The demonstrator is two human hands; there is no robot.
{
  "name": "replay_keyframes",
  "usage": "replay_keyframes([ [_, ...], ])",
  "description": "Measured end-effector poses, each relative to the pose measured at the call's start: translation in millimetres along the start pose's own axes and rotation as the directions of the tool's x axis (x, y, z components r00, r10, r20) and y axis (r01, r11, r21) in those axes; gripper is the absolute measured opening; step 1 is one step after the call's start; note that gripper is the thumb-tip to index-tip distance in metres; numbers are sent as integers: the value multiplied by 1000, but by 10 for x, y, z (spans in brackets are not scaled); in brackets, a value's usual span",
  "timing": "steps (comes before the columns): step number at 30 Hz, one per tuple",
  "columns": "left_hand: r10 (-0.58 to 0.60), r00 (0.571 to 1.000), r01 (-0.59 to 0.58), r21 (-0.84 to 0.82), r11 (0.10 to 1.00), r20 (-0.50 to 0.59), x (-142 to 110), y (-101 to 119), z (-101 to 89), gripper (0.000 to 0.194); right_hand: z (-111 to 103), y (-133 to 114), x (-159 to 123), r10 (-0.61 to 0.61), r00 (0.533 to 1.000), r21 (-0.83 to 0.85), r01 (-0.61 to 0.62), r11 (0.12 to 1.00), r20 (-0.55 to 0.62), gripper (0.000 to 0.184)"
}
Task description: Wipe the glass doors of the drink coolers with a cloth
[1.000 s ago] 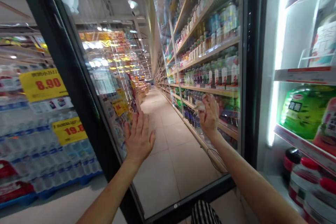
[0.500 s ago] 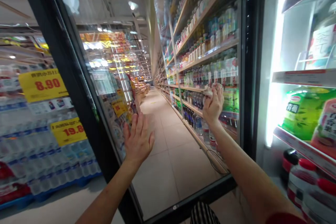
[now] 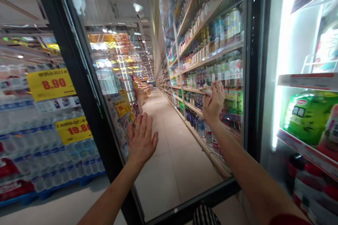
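Note:
In front of me stands a glass door pane (image 3: 169, 168) in a black frame (image 3: 101, 123). My left hand (image 3: 142, 139) lies flat on the lower left part of the glass, its fingers outstretched and holding nothing. Farther right and higher, my right hand (image 3: 215, 103) is closed around a crumpled whitish cloth (image 3: 207, 90) against the pane. Part of the cloth is hidden by the fingers. Through or in the glass show shelves of bottles (image 3: 200, 54) and a long tiled aisle; I cannot tell how much is reflection.
On the right, a lit cooler holds green packs (image 3: 303, 116) on a shelf and red-capped jars (image 3: 307, 182) below. To the left are stacked packs of water bottles (image 3: 50, 158) on a blue pallet (image 3: 60, 186), with yellow price signs (image 3: 51, 83). Striped fabric (image 3: 204, 214) shows at the bottom.
The view has shifted slightly, so the door and surroundings sit a little farther right. My right hand with the cloth has moved slightly left across the glass; my left hand stays on the pane.

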State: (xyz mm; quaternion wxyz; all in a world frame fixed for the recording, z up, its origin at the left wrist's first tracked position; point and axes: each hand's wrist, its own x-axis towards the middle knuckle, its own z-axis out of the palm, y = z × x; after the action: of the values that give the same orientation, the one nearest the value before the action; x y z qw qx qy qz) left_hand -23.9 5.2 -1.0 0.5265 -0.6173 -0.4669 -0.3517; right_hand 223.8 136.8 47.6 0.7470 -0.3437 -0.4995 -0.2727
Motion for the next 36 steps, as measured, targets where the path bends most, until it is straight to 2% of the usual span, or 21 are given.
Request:
replay_keyframes([
  [3, -13, 1000, 13, -21, 1000, 0, -3, -7, 12, 68, 21, -287, -83, -184, 977, 54, 179, 982, 108, 44],
  [5, -14, 1000, 14, -31, 999, -5, -3, -8, 17, 67, -11, -417, -170, -360, 910, 115, 342, 932, 208, 43],
  [7, -9, 1000, 8, -27, 1000, -14, -3, -6, 14, 67, -56, -377, -185, -462, 845, 156, 435, 887, 269, 43],
  [8, -5, 1000, 5, -23, 1000, -13, -3, -3, 9, 67, -70, -297, -154, -457, 847, 149, 432, 889, 271, 43],
  [9, -4, 1000, 3, -18, 1000, -8, -3, 0, 4, 68, -71, -197, -100, -406, 880, 122, 387, 914, 248, 43],
  [11, -4, 1000, 4, -15, 1000, 3, -4, 6, -6, 69, -36, -15, 42, -197, 970, 46, 192, 980, 140, 44],
  [12, -6, 1000, 7, -19, 1000, 9, -4, 8, -8, 70, -4, 30, 107, -88, 993, 21, 86, 996, 81, 45],
  [14, -16, 1000, 16, -30, 999, 12, -7, 9, -4, 70, 59, -17, 174, 9, 1000, 14, -9, 1000, 26, 46],
  [15, -19, 1000, 19, -32, 999, 9, -8, 8, 1, 70, 80, -100, 168, -24, 999, 23, 24, 999, 43, 46],
  [17, -19, 1000, 19, -27, 999, 0, -10, 6, 13, 70, 86, -312, 95, -197, 973, 60, 191, 980, 119, 44],
  [19, -14, 1000, 14, -21, 1000, -8, -9, 5, 18, 70, 50, -454, 0, -393, 894, 113, 377, 919, 214, 42],
  [21, -16, 1000, 16, -28, 999, -6, -6, 8, 12, 70, -7, -422, -56, -486, 830, 140, 465, 874, 273, 41],
  [22, -19, 1000, 19, -32, 999, -1, -5, 11, 5, 70, -34, -342, -60, -475, 836, 129, 458, 880, 273, 41],
  [23, -22, 1000, 22, -34, 999, 5, -3, 14, -2, 70, -55, -235, -53, -427, 870, 101, 415, 904, 247, 42],
  [25, -25, 1000, 26, -30, 999, 18, -2, 20, -16, 70, -78, -22, -29, -257, 956, 33, 255, 966, 138, 43],
  [27, -28, 999, 28, -21, 999, 25, -2, 22, -20, 70, -90, 81, -49, -119, 991, 3, 119, 993, 57, 45],
  [28, -27, 999, 28, -17, 999, 23, -4, 21, -18, 70, -100, 71, -90, -99, 993, 6, 99, 995, 60, 45],
  [30, -22, 1000, 23, -13, 1000, 16, -6, 15, -10, 70, -130, -43, -230, -163, 976, 37, 159, 987, 146, 46],
  [34, -24, 1000, 25, -41, 999, 7, -9, 3, 7, 69, -191, -235, -490, -401, 858, 159, 368, 916, 322, 44],
  [35, -28, 1000, 28, -53, 998, 9, -10, 2, 9, 69, -195, -214, -499, -415, 848, 173, 378, 910, 329, 43],
  [36, -31, 999, 32, -62, 998, 10, -12, 1, 10, 68, -191, -168, -480, -389, 867, 165, 353, 921, 313, 43],
])
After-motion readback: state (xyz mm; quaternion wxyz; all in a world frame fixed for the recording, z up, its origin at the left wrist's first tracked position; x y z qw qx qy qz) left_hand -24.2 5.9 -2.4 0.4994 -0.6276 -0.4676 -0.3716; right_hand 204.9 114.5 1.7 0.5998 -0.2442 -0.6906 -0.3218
